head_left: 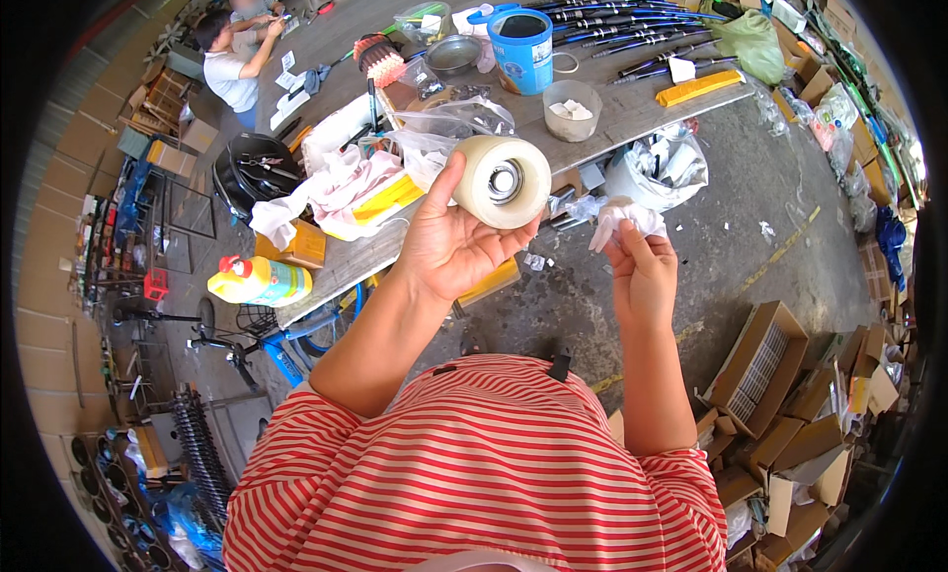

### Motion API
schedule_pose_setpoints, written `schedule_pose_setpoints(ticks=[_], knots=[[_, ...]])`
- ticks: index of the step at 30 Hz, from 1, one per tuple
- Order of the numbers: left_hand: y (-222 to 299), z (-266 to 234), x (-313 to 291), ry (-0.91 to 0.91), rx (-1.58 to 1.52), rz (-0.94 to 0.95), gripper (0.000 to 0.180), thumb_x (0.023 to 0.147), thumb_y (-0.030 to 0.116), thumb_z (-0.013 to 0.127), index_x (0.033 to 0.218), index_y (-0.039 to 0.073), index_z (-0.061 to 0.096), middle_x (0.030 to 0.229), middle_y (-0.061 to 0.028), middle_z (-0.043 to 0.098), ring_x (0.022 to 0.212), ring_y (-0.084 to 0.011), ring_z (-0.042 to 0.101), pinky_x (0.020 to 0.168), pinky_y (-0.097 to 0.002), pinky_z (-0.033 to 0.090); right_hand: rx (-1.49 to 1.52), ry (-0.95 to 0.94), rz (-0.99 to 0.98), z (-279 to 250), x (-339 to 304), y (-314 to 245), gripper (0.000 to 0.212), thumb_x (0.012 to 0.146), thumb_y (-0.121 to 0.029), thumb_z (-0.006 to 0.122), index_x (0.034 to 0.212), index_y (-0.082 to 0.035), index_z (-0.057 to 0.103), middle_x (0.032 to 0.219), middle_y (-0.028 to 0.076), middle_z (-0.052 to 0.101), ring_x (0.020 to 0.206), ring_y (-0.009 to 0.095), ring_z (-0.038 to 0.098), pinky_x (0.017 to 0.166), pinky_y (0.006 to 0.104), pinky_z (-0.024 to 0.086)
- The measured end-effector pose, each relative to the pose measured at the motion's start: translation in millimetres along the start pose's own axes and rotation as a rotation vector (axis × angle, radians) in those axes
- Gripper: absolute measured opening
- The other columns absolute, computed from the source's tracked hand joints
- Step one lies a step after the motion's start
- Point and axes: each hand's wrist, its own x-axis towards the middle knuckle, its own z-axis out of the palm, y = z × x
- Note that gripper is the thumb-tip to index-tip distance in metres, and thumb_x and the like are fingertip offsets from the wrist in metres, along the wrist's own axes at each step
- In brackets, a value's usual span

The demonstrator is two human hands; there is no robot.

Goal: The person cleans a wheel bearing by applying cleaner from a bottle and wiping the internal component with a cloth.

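My left hand is closed round a thick cream-coloured wheel, its metal hub facing up toward me. The thumb presses on the wheel's left side and the fingers support it from below. Off to the right, my right hand pinches a crumpled white cloth between thumb and fingers. The wheel and the cloth are apart, both held up in front of the workbench. Behind the wheel lies a clear plastic bag on the bench.
On the bench stand a blue bucket, a translucent tub and a yellow bottle. Blue-black rods lie at the back. A white bin bag sits below the edge. Cardboard boxes crowd the right. Two people work far left.
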Motion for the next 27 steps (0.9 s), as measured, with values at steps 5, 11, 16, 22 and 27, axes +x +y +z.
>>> schedule_pose_setpoints(ticks=[5,11,16,22,27], knots=[[-6,8,-1,0.09,0.131,0.055,0.059,0.085,0.049,0.057,0.127,0.009,0.045,0.124,-0.0145,0.051,0.114,-0.0315,0.049,0.095,-0.0462,0.043,-0.475,-0.06,-0.59,36,-20,-19,0.012,0.079,0.004,0.065,0.092,0.003,0.063,0.091,0.012,0.066,0.083,0.02,0.065,0.076,0.0273,0.051],[-16,18,-9,0.183,0.253,0.117,0.055,0.081,0.041,0.066,0.122,0.009,0.047,0.114,-0.0101,0.055,0.102,-0.0245,0.056,0.084,-0.0408,0.05,-1.32,-0.666,-1.53,71,-3,-52,0.032,0.067,-0.009,0.064,0.098,-0.002,0.062,0.099,0.011,0.06,0.088,0.025,0.06,0.079,0.0342,0.05],[-21,30,-19,0.232,0.39,0.263,0.049,0.086,0.033,0.061,0.125,0.01,0.044,0.12,-0.0092,0.053,0.109,-0.0237,0.053,0.091,-0.0431,0.046,-1.664,-0.741,-1.635,87,0,-56,0.032,0.066,-0.017,0.058,0.096,-0.005,0.06,0.093,0.006,0.053,0.087,0.019,0.052,0.08,0.0325,0.042],[-19,43,-27,0.255,0.431,0.327,0.051,0.084,0.027,0.064,0.125,0.006,0.044,0.118,-0.0098,0.053,0.108,-0.0223,0.054,0.091,-0.0407,0.046,-1.746,-0.93,-1.51,94,-6,-65,0.028,0.065,-0.015,0.058,0.092,-0.005,0.06,0.083,0.003,0.049,0.079,0.018,0.05,0.072,0.0311,0.041],[-19,36,-30,0.158,0.437,0.342,0.048,0.082,0.024,0.066,0.12,0.003,0.047,0.112,-0.0081,0.056,0.103,-0.0186,0.054,0.089,-0.0353,0.045,-1.422,-0.917,-1.214,92,-18,-47,0.027,0.062,-0.005,0.061,0.089,-0.002,0.061,0.083,0.006,0.051,0.078,0.021,0.051,0.068,0.0325,0.043]])
